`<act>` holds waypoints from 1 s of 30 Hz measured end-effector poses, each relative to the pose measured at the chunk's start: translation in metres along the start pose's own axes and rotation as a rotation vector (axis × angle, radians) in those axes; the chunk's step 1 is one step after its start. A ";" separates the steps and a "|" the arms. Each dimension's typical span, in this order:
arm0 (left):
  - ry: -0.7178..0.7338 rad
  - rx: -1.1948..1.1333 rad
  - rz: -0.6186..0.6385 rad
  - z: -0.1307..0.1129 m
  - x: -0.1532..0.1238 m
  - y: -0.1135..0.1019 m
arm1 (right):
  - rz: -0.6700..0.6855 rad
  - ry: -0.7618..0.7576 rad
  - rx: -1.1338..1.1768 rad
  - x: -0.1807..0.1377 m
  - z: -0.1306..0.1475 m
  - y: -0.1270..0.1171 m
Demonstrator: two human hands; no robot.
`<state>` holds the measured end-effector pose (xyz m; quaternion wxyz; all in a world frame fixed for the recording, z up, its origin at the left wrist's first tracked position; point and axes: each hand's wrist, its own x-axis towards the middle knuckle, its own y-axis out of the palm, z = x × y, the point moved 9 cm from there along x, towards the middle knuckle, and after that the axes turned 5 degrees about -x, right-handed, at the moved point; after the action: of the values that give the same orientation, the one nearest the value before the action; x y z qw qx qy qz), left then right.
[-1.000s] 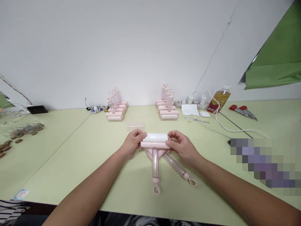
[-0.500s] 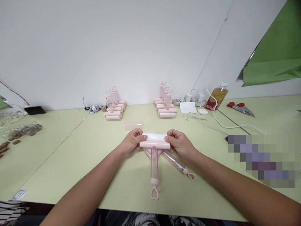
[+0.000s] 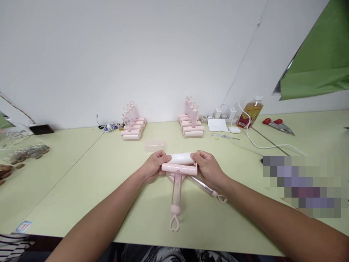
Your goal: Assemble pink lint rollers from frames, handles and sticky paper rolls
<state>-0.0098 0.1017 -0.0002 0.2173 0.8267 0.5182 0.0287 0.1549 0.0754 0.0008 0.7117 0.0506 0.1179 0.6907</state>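
Head: two hands [image 3: 155, 165] [image 3: 209, 165] (one roll [image 3: 180, 158])

The white roll [image 3: 180, 158] looks smooth and glossy, the pink frame [image 3: 178, 168] shiny plastic, the handle [image 3: 177, 189] clear plastic.

From afar I observe one pale green table [image 3: 141, 220]. It carries upright pink rollers [image 3: 131, 135] at eleven and twelve o'clock, one bottle [image 3: 249, 113] at one, brown pieces [image 3: 4, 171] at ten.
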 end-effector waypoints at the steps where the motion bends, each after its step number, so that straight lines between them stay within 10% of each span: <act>1: 0.016 0.009 -0.006 -0.002 0.000 0.000 | -0.004 -0.012 -0.009 0.001 0.001 -0.001; 17: 0.096 0.113 -0.100 -0.017 0.000 -0.015 | 0.060 -0.219 -0.539 -0.009 0.022 0.003; 25: 0.168 0.032 -0.153 -0.036 -0.003 -0.033 | 0.332 -0.144 -1.091 -0.023 0.009 0.014; 30: 0.178 -0.004 -0.151 -0.039 -0.005 -0.033 | 0.254 -0.084 -1.219 -0.013 0.010 -0.001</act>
<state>-0.0508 0.1222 0.0233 0.1737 0.7790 0.5963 0.0866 0.1578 0.0636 0.0115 0.5289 -0.3239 -0.3325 0.7105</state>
